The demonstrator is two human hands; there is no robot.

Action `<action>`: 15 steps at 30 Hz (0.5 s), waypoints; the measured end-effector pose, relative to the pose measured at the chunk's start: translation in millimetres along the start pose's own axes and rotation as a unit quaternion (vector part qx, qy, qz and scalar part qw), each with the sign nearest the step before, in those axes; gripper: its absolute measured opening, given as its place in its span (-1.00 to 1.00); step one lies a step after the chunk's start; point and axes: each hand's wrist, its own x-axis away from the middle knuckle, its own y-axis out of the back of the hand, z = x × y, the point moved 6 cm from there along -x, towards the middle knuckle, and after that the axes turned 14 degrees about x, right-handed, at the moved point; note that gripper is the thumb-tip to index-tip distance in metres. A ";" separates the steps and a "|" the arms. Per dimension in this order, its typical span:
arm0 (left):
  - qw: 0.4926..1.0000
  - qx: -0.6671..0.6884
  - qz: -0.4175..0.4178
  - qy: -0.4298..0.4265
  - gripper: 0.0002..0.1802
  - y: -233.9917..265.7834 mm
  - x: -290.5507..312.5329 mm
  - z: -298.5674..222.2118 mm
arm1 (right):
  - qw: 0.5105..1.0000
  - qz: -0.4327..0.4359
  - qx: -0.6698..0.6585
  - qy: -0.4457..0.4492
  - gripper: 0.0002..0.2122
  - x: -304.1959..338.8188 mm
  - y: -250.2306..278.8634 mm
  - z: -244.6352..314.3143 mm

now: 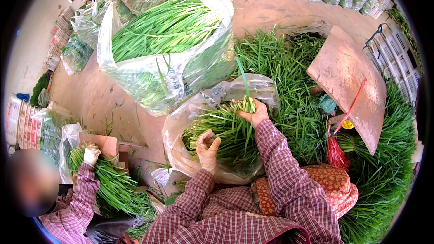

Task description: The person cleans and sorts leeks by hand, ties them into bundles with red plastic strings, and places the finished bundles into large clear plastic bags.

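Note:
My right hand [256, 114] grips the budded ends of a bundle of green chive stalks [228, 129] that lies inside an open clear plastic bag [181, 153] in front of me. My left hand [208, 147], in a worn glove, rests on the lower side of the same bundle, fingers curled against the stalks. Both my forearms wear a red checked shirt.
A large filled clear bag of stalks [167, 40] stands behind. Loose stalks [289, 86] are piled at the right around a brown board [348, 81] with red strings [335, 151]. At the lower left another person's gloved hand [91, 153] holds a bundle. Filled bags line the back.

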 end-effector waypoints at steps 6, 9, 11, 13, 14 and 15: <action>0.997 0.012 0.074 -0.017 -0.20 -40.5 -8.6 -15.2 | 1.000 0.014 -0.012 0.009 -0.56 0.0 0.8 -2.6; 0.990 0.131 0.047 0.007 -0.02 -43.3 -25.5 -1.9 | 0.999 0.015 -0.031 0.037 -0.57 1.7 -5.1 -2.4; 0.990 0.137 0.046 0.003 0.00 -39.3 -35.2 5.9 | 0.998 0.017 -0.029 0.045 -0.57 1.4 -6.3 -0.8; 0.989 0.138 0.055 0.023 0.06 -35.5 -43.1 16.5 | 0.998 0.020 -0.024 0.050 -0.58 2.6 -8.2 0.4; 0.991 0.096 0.086 0.026 0.06 -35.9 -44.7 20.5 | 0.998 0.022 -0.019 0.054 -0.58 3.0 -10.2 1.6; 0.991 0.054 0.118 0.029 0.05 -41.4 -45.4 21.7 | 0.998 0.023 -0.014 0.057 -0.59 2.8 -10.2 0.8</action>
